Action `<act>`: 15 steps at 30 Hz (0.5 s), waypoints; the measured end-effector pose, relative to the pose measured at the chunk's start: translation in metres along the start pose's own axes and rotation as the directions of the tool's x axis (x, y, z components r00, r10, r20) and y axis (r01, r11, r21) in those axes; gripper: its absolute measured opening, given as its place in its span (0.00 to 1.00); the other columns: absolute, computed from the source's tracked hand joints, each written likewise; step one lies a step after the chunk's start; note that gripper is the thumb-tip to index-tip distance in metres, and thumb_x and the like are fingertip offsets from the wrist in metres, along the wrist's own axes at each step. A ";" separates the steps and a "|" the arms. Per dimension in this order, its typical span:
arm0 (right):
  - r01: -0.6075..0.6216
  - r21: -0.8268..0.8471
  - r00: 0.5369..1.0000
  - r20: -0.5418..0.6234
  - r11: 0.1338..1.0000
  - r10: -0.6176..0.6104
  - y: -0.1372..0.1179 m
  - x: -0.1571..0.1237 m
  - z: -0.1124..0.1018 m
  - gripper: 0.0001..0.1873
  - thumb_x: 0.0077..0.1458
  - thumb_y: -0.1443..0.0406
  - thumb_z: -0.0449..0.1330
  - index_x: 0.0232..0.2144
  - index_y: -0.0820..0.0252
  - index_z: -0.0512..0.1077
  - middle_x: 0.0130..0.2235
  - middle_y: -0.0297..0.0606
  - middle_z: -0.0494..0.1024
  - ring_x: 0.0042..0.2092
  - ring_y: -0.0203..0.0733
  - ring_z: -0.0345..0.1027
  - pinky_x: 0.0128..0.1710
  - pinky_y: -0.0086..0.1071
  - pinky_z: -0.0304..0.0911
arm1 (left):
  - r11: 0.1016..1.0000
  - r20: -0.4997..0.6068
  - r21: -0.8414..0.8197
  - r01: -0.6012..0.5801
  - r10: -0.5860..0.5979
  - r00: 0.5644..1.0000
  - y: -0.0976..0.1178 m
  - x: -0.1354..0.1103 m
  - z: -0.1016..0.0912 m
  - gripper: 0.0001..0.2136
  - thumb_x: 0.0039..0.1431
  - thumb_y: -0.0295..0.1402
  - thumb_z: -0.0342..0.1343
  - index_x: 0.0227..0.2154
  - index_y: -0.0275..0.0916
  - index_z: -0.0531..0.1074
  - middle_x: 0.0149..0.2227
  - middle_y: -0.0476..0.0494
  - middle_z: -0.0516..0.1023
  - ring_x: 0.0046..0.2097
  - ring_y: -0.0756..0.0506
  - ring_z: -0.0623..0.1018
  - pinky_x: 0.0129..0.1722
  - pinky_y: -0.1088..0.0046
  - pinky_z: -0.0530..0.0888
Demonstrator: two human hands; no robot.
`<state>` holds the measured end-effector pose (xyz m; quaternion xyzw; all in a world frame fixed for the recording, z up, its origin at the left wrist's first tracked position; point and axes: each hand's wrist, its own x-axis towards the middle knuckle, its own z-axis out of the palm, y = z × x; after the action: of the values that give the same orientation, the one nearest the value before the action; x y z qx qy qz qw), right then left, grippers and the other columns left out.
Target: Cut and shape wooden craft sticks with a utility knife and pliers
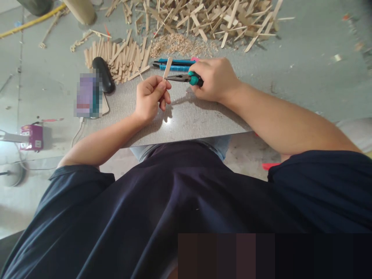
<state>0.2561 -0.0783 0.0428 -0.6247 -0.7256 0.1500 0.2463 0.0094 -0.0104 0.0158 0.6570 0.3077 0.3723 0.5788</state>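
Note:
My left hand [151,97] is closed in a pinch on a flat wooden stick [167,69] that stands up from my fingertips over the grey board [188,120]. My right hand [215,79] is wrapped round the green handles of needle-nose pliers [186,78]. The plier jaws point left and meet the stick just above my left fingers. Both hands sit close together near the board's far edge.
A stack of flat sticks [122,58], a black case [103,73] and a phone [88,95] lie at the left. Blue cutters [174,64] and wood shavings [180,44] lie behind my hands. A large heap of joined sticks [215,17] fills the far floor.

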 end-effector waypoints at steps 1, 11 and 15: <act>-0.002 0.003 1.000 0.002 1.000 0.002 -0.001 0.000 0.000 0.15 0.55 0.62 0.69 0.46 0.48 0.75 0.57 0.47 0.86 0.68 0.72 0.74 0.70 0.64 0.63 | 1.000 -0.001 0.005 -0.018 0.018 1.000 -0.003 0.001 -0.001 0.18 0.79 0.49 0.62 0.35 0.44 0.74 0.22 0.55 0.76 0.17 0.55 0.69 0.18 0.79 0.66; -0.016 -0.208 0.999 0.035 0.978 0.024 -0.003 -0.005 0.005 0.19 0.60 0.65 0.66 0.54 0.56 0.79 0.58 0.54 0.86 0.62 0.76 0.80 0.61 0.61 0.71 | 0.959 -0.110 0.140 -0.245 0.261 0.959 -0.022 0.015 -0.007 0.22 0.74 0.60 0.65 0.42 0.44 0.77 0.38 0.48 0.83 0.34 0.51 0.84 0.34 0.75 0.77; 0.023 -0.255 0.997 0.071 0.967 -0.005 -0.004 -0.006 0.004 0.15 0.62 0.64 0.66 0.52 0.56 0.79 0.56 0.53 0.87 0.60 0.75 0.80 0.58 0.60 0.73 | 0.954 -0.084 0.172 -0.245 0.262 0.961 -0.026 0.024 -0.013 0.19 0.76 0.54 0.66 0.38 0.45 0.74 0.29 0.54 0.73 0.25 0.54 0.75 0.30 0.74 0.72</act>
<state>0.2516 -0.0845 0.0406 -0.6405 -0.7515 0.0753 0.1391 0.0123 0.0203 -0.0057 0.7150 0.2798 0.4518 0.4543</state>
